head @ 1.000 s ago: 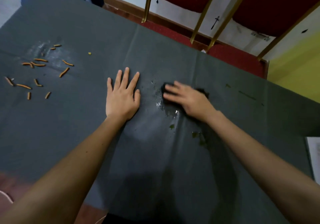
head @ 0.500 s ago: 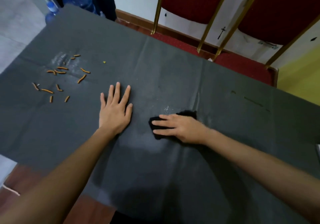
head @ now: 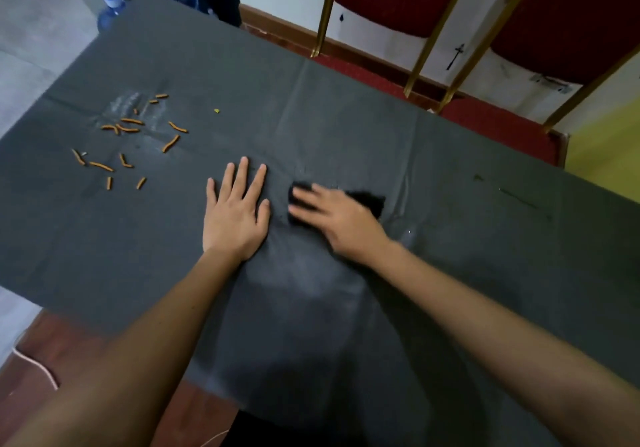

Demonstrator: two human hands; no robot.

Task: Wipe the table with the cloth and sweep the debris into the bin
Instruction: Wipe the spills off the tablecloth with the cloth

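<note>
Grey counter [head: 346, 117] carries it all: my left grip [head: 235, 214] lies flat, fingers spread, my right grip [head: 341, 220] presses straight fingers on the cloth [head: 369, 201] mid-counter, so I'd wipe in firm overlapping strokes leftward toward the debris [head: 131, 130] (bin out of view).

On the table [head: 346, 117], debris [head: 131, 128] lies left of the left hand [head: 235, 218]; cloth [head: 369, 201] under the right hand [head: 341, 221]

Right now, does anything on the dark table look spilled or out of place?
Yes. Short orange stick-shaped scraps lie scattered on the dark grey tablecloth, left of the flat left hand, with one yellow crumb apart. The right hand presses the black cloth; no bin shows.
</note>
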